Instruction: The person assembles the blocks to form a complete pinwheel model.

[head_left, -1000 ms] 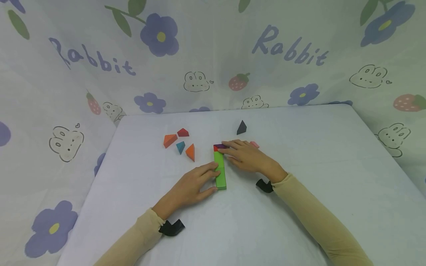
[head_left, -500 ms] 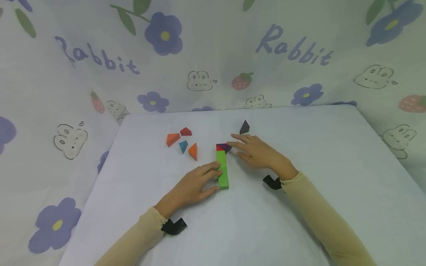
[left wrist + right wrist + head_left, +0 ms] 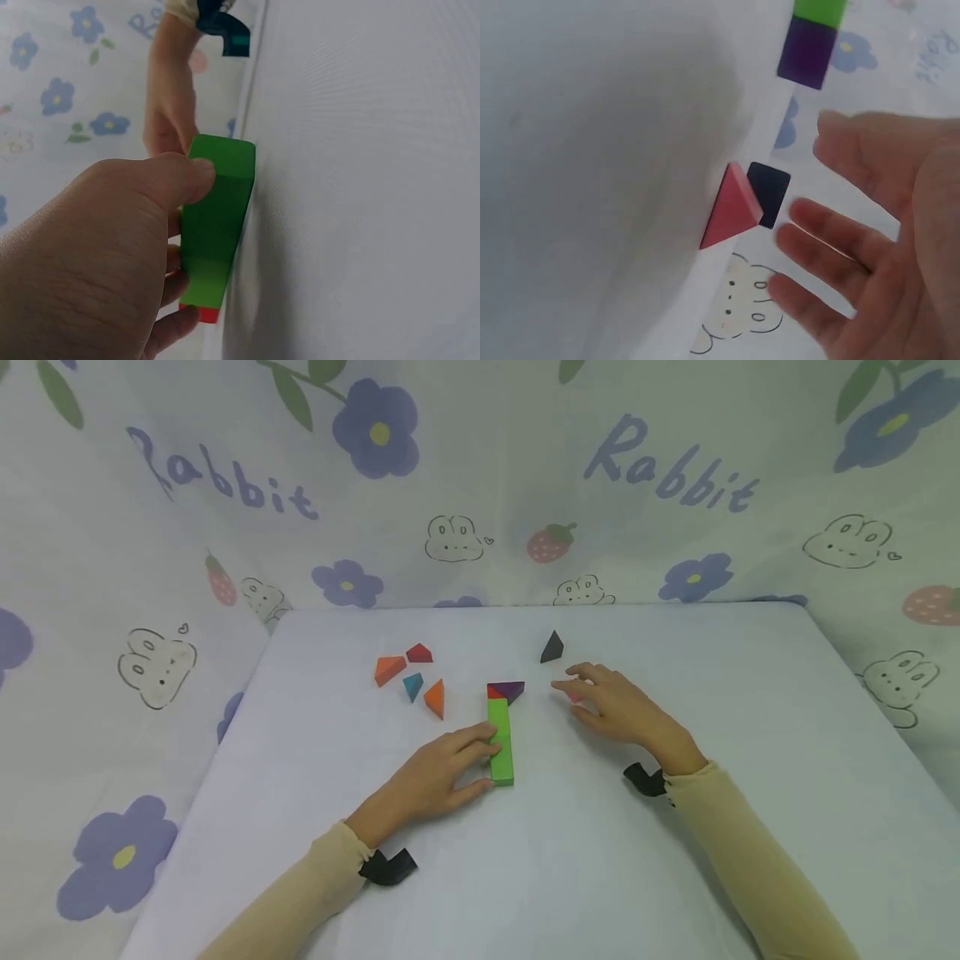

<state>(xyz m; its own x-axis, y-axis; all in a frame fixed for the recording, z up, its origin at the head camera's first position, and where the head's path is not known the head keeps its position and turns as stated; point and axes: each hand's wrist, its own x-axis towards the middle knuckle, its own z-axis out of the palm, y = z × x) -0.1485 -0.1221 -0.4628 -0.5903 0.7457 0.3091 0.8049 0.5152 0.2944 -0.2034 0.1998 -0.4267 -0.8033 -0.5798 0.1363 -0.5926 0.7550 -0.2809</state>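
Two green blocks [image 3: 502,764] lie end to end in a row. My left hand [image 3: 438,777] rests along their left side, its thumb by the near end and its fingertips touching them. At the far end sit a small red triangular block [image 3: 496,692] and a purple triangular block [image 3: 513,690] side by side. To the right, my right hand [image 3: 618,706] hovers with spread fingers over a pink triangular block [image 3: 733,208], which the head view shows only partly. In the right wrist view there is a gap between those fingers and the pink block.
A black triangular block [image 3: 552,647] stands behind the right hand. Left of the row lie an orange block [image 3: 389,670], a red block [image 3: 419,653], a blue block [image 3: 413,686] and another orange block [image 3: 435,699]. Patterned cloth [image 3: 495,485] hangs behind the white table [image 3: 525,877].
My right hand has left the purple block and moved right, over the pink block. The purple block is now uncovered. The left hand stays by the green blocks.
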